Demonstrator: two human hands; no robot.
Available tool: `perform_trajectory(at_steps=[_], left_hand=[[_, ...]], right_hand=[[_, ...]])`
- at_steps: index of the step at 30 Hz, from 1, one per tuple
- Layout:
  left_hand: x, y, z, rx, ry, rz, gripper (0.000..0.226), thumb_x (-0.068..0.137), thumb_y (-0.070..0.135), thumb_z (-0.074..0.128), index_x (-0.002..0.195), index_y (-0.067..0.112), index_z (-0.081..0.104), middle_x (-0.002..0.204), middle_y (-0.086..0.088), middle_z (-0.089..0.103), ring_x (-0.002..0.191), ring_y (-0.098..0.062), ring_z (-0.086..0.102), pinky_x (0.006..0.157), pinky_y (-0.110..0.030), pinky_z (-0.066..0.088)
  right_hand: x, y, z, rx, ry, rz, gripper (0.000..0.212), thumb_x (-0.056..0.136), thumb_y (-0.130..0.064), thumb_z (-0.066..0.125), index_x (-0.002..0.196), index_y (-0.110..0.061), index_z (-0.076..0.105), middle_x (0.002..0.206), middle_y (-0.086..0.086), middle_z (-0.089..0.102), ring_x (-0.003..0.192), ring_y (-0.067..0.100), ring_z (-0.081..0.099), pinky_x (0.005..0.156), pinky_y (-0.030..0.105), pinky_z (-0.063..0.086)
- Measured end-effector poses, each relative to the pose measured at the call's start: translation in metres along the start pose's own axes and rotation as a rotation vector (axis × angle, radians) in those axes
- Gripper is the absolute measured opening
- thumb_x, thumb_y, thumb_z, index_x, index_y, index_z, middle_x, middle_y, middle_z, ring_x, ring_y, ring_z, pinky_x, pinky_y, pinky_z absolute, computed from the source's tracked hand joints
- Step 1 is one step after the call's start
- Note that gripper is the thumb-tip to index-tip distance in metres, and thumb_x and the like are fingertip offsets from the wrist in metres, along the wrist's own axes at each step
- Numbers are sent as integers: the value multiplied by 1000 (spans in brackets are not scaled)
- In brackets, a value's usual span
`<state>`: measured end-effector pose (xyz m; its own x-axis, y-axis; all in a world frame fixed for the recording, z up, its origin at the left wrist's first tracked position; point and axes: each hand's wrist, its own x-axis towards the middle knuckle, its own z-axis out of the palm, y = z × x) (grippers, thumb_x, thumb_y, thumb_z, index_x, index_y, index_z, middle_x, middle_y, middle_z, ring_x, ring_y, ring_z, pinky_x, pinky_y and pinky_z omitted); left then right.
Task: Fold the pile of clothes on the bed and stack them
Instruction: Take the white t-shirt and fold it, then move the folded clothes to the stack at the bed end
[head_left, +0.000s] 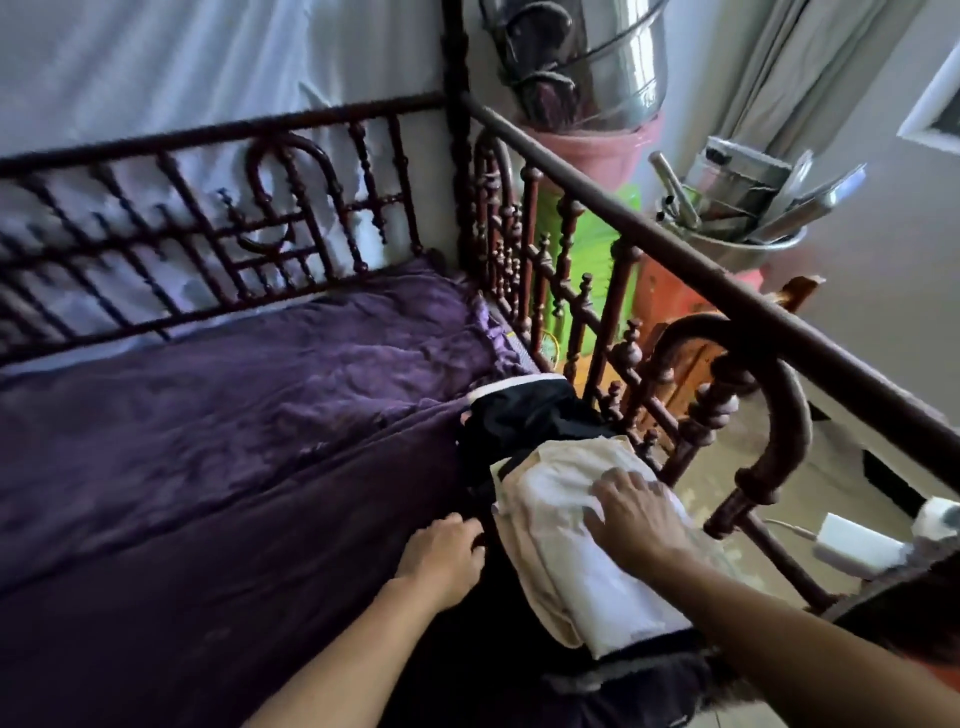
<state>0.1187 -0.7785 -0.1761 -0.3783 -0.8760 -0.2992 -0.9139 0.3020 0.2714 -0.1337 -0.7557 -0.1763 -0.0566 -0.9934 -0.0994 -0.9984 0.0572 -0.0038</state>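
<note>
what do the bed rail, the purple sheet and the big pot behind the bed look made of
Bed rail: looks like dark reddish wood, varnished, given the turned spindles and soft sheen. Purple sheet: soft cloth, maybe satin-like; its creases catch light. Pot: metal, likely steel or aluminium; bright, mirror-like reflections.

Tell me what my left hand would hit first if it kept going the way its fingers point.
Probably the black garment lying beneath the white cloth; the left hand looks nearly against its dark side, though depth is unclear.
</note>
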Motion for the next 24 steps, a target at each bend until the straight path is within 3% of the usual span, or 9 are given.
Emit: perform_trajectory(at_steps=[7,16,24], left_hand=[[-146,-76,-37,-71,179,-379,26,93,32,48,114,25,61,116,-2,65,105,-24,61,83,-35,50],[-374,-199,-71,-72,442,-784,22,93,34,48,105,22,63,108,-1,66,99,-24,62,81,-34,50],[-563,-324,-61,-70,476,-1023,24,90,37,50,103,23,63,109,-2,66,102,-25,62,84,-34,49]], right_hand=[[0,-141,-56,132,138,-414,28,92,-42,45,101,-26,65,104,-4,63,101,22,62,73,34,44],[-67,-379,-87,203,137,-880,25,91,-45,47,99,-26,61,108,-5,66,100,24,63,73,33,45],[-148,-595,-82,230,80,-1043,20,92,-46,48,95,-28,57,105,-3,67,95,25,63,63,31,34]])
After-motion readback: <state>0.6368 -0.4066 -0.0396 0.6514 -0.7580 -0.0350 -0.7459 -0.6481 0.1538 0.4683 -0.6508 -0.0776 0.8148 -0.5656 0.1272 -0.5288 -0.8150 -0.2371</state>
